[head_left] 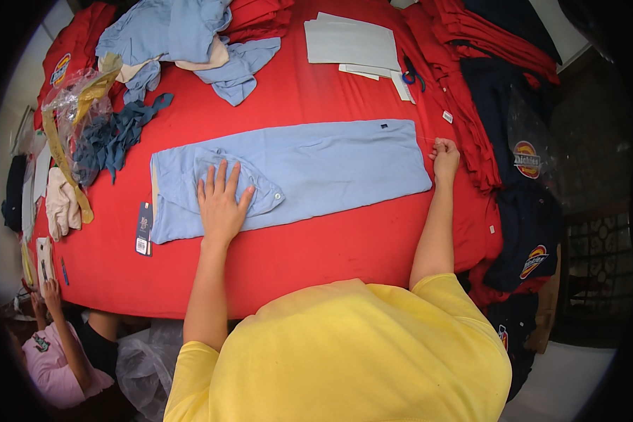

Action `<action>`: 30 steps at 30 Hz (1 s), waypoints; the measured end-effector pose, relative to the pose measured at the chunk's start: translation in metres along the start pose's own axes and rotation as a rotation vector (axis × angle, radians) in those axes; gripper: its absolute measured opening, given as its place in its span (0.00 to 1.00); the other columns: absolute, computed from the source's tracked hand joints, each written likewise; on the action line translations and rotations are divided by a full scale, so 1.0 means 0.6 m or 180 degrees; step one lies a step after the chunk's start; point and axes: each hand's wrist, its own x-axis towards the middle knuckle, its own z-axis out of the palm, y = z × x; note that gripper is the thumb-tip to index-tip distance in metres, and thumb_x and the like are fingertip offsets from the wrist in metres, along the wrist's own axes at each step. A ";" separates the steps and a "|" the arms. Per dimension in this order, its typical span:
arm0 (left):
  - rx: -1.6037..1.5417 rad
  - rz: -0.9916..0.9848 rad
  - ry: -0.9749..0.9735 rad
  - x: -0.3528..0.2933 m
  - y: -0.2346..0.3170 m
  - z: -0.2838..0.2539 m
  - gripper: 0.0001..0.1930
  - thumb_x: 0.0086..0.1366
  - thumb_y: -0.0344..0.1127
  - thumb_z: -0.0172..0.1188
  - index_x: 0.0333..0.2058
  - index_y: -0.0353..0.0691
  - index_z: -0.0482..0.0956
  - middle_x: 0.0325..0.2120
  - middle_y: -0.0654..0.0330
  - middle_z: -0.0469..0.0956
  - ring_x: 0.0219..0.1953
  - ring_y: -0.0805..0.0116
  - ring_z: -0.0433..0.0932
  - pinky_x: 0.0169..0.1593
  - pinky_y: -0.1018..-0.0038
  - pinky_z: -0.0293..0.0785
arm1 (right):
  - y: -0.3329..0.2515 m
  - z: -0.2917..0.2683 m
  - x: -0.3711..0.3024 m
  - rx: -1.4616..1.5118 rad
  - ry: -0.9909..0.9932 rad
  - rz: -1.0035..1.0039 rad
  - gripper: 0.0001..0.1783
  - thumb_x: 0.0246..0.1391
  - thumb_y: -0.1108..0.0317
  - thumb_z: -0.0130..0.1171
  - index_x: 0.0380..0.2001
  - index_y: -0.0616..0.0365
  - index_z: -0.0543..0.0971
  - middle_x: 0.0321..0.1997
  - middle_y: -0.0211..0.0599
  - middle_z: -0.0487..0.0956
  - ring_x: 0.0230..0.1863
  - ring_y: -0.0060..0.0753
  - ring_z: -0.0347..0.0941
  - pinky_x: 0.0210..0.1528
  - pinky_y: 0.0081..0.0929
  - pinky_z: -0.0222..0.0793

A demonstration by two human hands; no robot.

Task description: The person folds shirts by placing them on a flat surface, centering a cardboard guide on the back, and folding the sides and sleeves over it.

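A light blue garment (344,158) lies folded into a long strip across the red-covered table, with a small button near its left part and a small dark label at its far right. My left hand (223,200) rests flat on the left part, fingers spread. Just off the garment's right end, my right hand (444,156) is pinched closed. A thin pale thread (427,138) runs from its fingertips toward the fabric. A dark blue hang tag (143,228) sticks out at the garment's left edge.
Light blue clothes (165,32) lie heaped at the far left, near dark blue fabric strips (123,133). White sheets (349,43) and blue-handled scissors (413,74) lie at the back. Red garments (464,105) and navy garments (520,232) line the right. A person in pink (63,362) is at lower left.
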 end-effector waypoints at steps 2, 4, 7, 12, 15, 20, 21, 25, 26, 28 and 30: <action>-0.0077 -0.0086 0.0048 0.006 0.001 -0.007 0.25 0.63 0.51 0.56 0.55 0.45 0.74 0.60 0.54 0.66 0.64 0.49 0.60 0.66 0.50 0.51 | -0.014 0.005 -0.009 0.0024 -0.0229 -0.0153 0.08 0.61 0.68 0.54 0.34 0.63 0.77 0.27 0.31 0.75 0.25 0.19 0.71 0.26 0.19 0.72; -0.0148 -0.0237 0.0196 0.030 0.021 -0.029 0.22 0.62 0.47 0.58 0.52 0.43 0.77 0.57 0.53 0.70 0.62 0.49 0.63 0.64 0.50 0.53 | -0.034 0.004 -0.016 0.0194 -0.0327 -0.0258 0.08 0.60 0.67 0.55 0.34 0.62 0.77 0.27 0.31 0.76 0.26 0.19 0.71 0.28 0.17 0.72; -0.1107 0.0390 0.0190 0.083 0.110 -0.057 0.16 0.60 0.36 0.60 0.46 0.39 0.80 0.47 0.52 0.75 0.54 0.50 0.70 0.58 0.54 0.63 | -0.084 -0.004 -0.029 -0.0260 -0.0555 -0.0549 0.08 0.58 0.68 0.57 0.33 0.62 0.78 0.27 0.32 0.76 0.27 0.20 0.72 0.30 0.22 0.71; -0.3163 0.0799 -0.0753 0.161 0.331 0.025 0.15 0.60 0.26 0.55 0.46 0.36 0.78 0.41 0.49 0.77 0.42 0.51 0.77 0.47 0.65 0.73 | -0.171 0.013 -0.059 -0.1320 -0.1066 -0.1168 0.07 0.53 0.70 0.57 0.32 0.63 0.77 0.29 0.44 0.77 0.32 0.39 0.76 0.36 0.33 0.70; -0.3304 0.0765 -0.0539 0.207 0.414 0.090 0.13 0.60 0.26 0.54 0.43 0.35 0.79 0.39 0.50 0.78 0.41 0.49 0.77 0.45 0.65 0.74 | -0.198 0.037 -0.079 -0.1720 -0.1334 -0.1747 0.03 0.54 0.75 0.54 0.30 0.64 0.76 0.27 0.36 0.75 0.31 0.25 0.72 0.35 0.26 0.68; -0.3713 0.0131 -0.1028 0.228 0.442 0.148 0.09 0.64 0.30 0.54 0.37 0.32 0.80 0.31 0.54 0.82 0.35 0.59 0.80 0.41 0.71 0.75 | -0.189 0.046 -0.046 -0.1590 -0.1710 -0.1381 0.05 0.54 0.75 0.54 0.34 0.64 0.77 0.30 0.36 0.78 0.33 0.25 0.73 0.37 0.26 0.69; -0.4063 -0.0072 -0.1357 0.222 0.437 0.162 0.10 0.65 0.32 0.54 0.36 0.32 0.80 0.31 0.55 0.82 0.34 0.63 0.81 0.41 0.72 0.75 | -0.170 0.050 -0.025 -0.1286 -0.1638 -0.1120 0.06 0.55 0.75 0.54 0.35 0.65 0.77 0.31 0.36 0.79 0.33 0.26 0.74 0.37 0.26 0.69; -0.4715 -0.0359 -0.1545 0.215 0.426 0.189 0.14 0.68 0.37 0.54 0.31 0.30 0.80 0.31 0.56 0.83 0.32 0.75 0.81 0.38 0.77 0.77 | -0.131 0.133 0.093 -0.1179 -0.1051 -0.1339 0.11 0.57 0.72 0.51 0.39 0.64 0.79 0.35 0.45 0.81 0.38 0.41 0.76 0.41 0.34 0.70; -0.4696 -0.0394 -0.1538 0.214 0.425 0.185 0.14 0.69 0.36 0.53 0.32 0.30 0.79 0.31 0.56 0.83 0.33 0.74 0.81 0.38 0.76 0.78 | -0.137 0.157 0.117 -0.1389 -0.0927 -0.1459 0.12 0.56 0.73 0.48 0.39 0.63 0.80 0.37 0.51 0.81 0.42 0.52 0.77 0.45 0.40 0.70; -0.4660 -0.0417 -0.1536 0.217 0.424 0.162 0.14 0.70 0.36 0.52 0.34 0.29 0.79 0.31 0.56 0.83 0.33 0.72 0.82 0.40 0.76 0.78 | -0.130 0.195 0.176 -0.1777 -0.0539 -0.1792 0.14 0.54 0.75 0.47 0.40 0.62 0.80 0.39 0.54 0.80 0.44 0.56 0.76 0.48 0.43 0.69; -0.4619 -0.0398 -0.1525 0.215 0.426 0.161 0.14 0.71 0.37 0.51 0.35 0.29 0.79 0.31 0.55 0.83 0.34 0.71 0.82 0.40 0.75 0.78 | -0.105 0.229 0.237 -0.1740 -0.0103 -0.1921 0.15 0.53 0.75 0.47 0.41 0.63 0.80 0.40 0.55 0.79 0.45 0.56 0.75 0.49 0.43 0.69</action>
